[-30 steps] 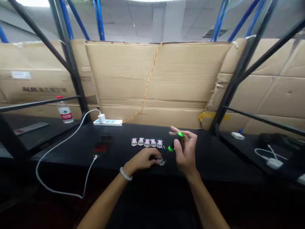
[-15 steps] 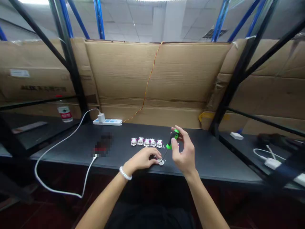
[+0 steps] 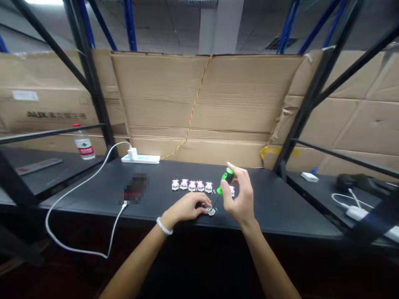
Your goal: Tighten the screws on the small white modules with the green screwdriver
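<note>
My right hand (image 3: 239, 197) grips a screwdriver (image 3: 227, 176) by its green and black handle. The thin shaft slants down to the left, and its tip meets a small white plastic part (image 3: 211, 211) near the table's front edge. With thumb and fingertips, my left hand (image 3: 190, 206) pinches that part against the black table. Behind the hands stands a row of several small white and purple pieces (image 3: 192, 186). One similar white and purple piece (image 3: 232, 190) shows partly behind my right hand. Tiny bits lie near the screwdriver; their kind is too small to tell.
A dark, blurred-out device (image 3: 136, 189) lies left on the table (image 3: 289, 207), joined by a white cable (image 3: 71, 189) to a power strip (image 3: 146, 159). Cardboard (image 3: 237, 95) walls off the back. A bottle (image 3: 84, 145) stands left, beyond a rack post (image 3: 93, 83).
The screwdriver handle has turned a little in my right hand, and the fingers have shifted slightly. My left hand and the white part stay in place. The ceiling looks darker.
</note>
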A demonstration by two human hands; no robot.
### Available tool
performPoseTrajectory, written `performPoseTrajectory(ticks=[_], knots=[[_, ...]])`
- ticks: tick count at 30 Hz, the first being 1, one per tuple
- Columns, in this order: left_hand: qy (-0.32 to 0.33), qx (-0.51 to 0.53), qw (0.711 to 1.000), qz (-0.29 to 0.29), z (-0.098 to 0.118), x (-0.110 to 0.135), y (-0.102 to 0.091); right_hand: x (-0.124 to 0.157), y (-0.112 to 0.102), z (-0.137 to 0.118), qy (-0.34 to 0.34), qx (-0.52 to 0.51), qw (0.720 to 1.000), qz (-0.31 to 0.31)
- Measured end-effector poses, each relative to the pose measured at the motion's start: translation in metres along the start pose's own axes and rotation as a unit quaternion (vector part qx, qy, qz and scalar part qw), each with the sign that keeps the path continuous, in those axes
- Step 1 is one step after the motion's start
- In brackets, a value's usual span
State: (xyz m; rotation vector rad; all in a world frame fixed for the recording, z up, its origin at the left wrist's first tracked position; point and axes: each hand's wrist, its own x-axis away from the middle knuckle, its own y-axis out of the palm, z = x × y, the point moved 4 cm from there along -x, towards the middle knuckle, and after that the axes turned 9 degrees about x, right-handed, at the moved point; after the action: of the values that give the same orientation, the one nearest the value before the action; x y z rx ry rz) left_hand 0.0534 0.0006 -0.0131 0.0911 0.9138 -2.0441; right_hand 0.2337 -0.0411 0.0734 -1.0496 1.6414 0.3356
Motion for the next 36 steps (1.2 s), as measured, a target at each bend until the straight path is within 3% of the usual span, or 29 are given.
performPoseTrajectory(ticks=[4, 13, 20, 27, 36], knots=[[0.0, 0.004, 1.0, -0.001, 0.0, 0.0, 0.0, -0.001, 0.0, 0.001, 0.019, 0.029, 0.999, 0.028], [0.007, -0.006, 1.0, -0.002, -0.003, 0.0, 0.0, 0.004, 0.003, 0.007, 0.022, -0.025, 0.999, -0.003], [0.0, -0.009, 1.0, -0.005, -0.001, 0.0, 0.0, 0.0, 0.003, 0.004, 0.006, 0.037, 0.999, 0.036], [-0.003, -0.006, 1.0, -0.007, 0.0, 0.0, 0.0, 0.006, 0.004, 0.014, 0.046, -0.014, 0.999, 0.026], [0.002, -0.016, 1.0, -0.008, -0.004, 0.001, -0.001, 0.009, -0.012, 0.038, 0.086, -0.004, 0.994, 0.071]])
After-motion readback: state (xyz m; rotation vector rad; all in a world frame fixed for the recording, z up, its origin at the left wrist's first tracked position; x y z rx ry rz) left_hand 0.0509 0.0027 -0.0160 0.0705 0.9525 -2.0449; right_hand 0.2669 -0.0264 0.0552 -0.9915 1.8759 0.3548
